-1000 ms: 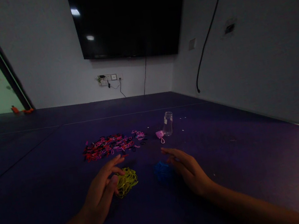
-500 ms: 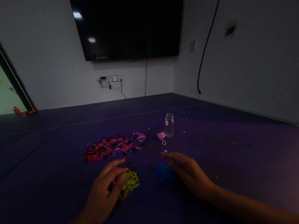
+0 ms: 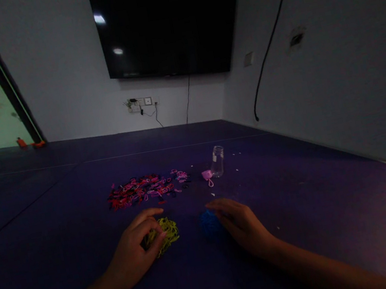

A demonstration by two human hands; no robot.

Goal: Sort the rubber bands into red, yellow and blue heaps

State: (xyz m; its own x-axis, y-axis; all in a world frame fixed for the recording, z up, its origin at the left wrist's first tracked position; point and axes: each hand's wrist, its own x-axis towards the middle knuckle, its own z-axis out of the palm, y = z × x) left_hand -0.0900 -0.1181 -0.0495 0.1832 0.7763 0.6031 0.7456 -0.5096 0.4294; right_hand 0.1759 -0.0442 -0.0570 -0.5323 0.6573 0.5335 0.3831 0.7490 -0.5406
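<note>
My left hand [image 3: 131, 248] rests at the left side of a small heap of yellow-green rubber bands [image 3: 170, 230]. Its index finger stretches out above the heap, while the thumb and a bent finger come close together over the bands. To the right, my right hand [image 3: 245, 224] curves over the edge of a heap of blue rubber bands [image 3: 209, 224], fingers apart from the thumb. Part of each heap is hidden by the fingers. Neither hand visibly lifts anything.
Beyond my hands lies a spread of red, pink and black rubber bands [image 3: 141, 190]. A clear bottle [image 3: 217, 162] stands tilted-looking beside a pink cap with a loop [image 3: 207, 175]. White scraps dot the purple surface [image 3: 315, 213]. A television [image 3: 169, 25] hangs on the far wall.
Fingers of both hands have curled slightly inward; the left thumb and a bent finger are closer together over the yellow-green bands. The right fingertips have shifted a little left over the blue heap.
</note>
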